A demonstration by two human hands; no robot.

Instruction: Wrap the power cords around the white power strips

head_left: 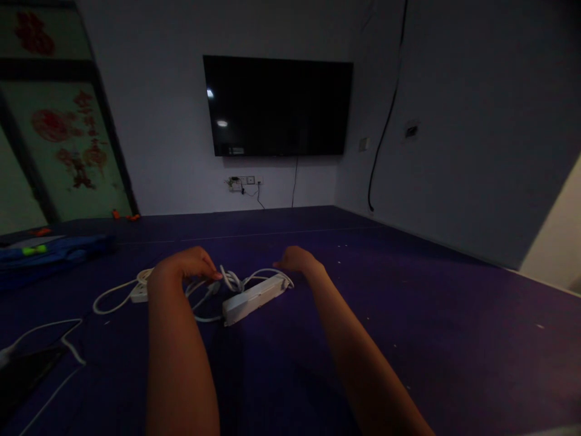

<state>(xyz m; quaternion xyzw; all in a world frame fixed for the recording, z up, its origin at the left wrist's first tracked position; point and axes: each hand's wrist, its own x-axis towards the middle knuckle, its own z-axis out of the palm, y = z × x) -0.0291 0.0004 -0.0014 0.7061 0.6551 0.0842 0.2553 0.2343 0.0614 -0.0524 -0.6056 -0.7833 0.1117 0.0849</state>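
A white power strip point(252, 297) lies on the dark blue floor mat point(408, 315) in front of me, with its white cord point(118, 289) looped out to the left. My left hand point(188, 264) reaches down over the tangle of cord, fingers curled and pinched on a loop of it near the strip's left end. My right hand point(297, 259) hovers at the strip's far end, fingers bent down and touching the cord there. Whether the right fingers grip anything is hidden by the back of the hand.
A black wall-mounted TV point(278, 106) hangs ahead above a wall socket point(245, 181). A blue bag point(49, 253) lies at the left. Another thin white cable point(49, 330) and a dark object point(25, 375) lie at the lower left. A black cable point(385, 121) runs down the right wall.
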